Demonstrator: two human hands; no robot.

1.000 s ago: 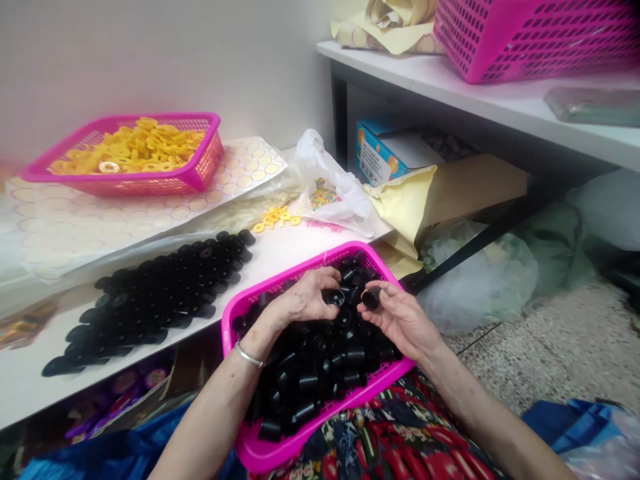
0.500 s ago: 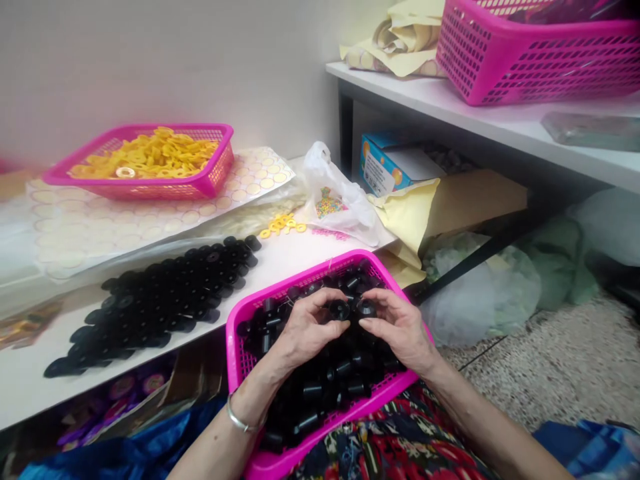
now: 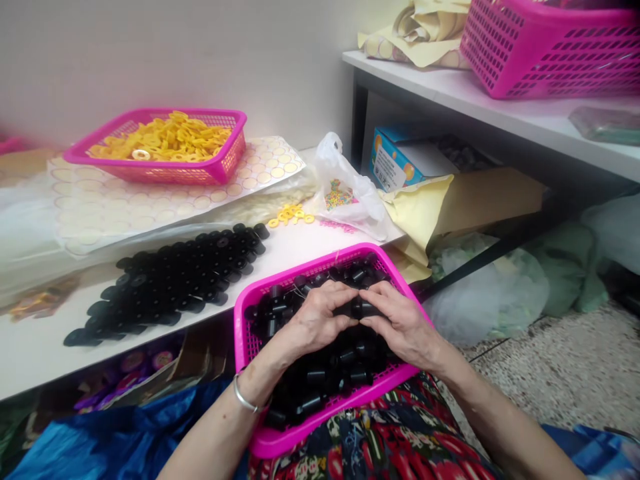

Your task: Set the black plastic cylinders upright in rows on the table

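Note:
Over a pink basket (image 3: pixel 241 347) on my lap, my left hand (image 3: pixel 320 317) and my right hand (image 3: pixel 397 320) meet fingertip to fingertip. Both are closed around small black plastic cylinders (image 3: pixel 361 307), brought end to end between them; fingers cover most of these parts, so I cannot tell whether they are joined. Many loose black cylinders (image 3: pixel 316 377) fill the basket beneath my hands. To the left, black cylinders (image 3: pixel 183 277) stand in close rows on the white table (image 3: pixel 290 250).
Behind the rows, a pink basket (image 3: pixel 223 171) holds yellow plastic pieces (image 3: pixel 175 137). A white plastic bag (image 3: pixel 370 207) with coloured bits lies near loose yellow rings (image 3: pixel 291 214). At right, a shelf (image 3: pixel 430 87) carries another pink basket (image 3: pixel 510 60), above a blue box (image 3: pixel 395 160).
My hands have come together, and the two black parts held apart before now meet end to end between my fingers. The whole view has shifted slightly.

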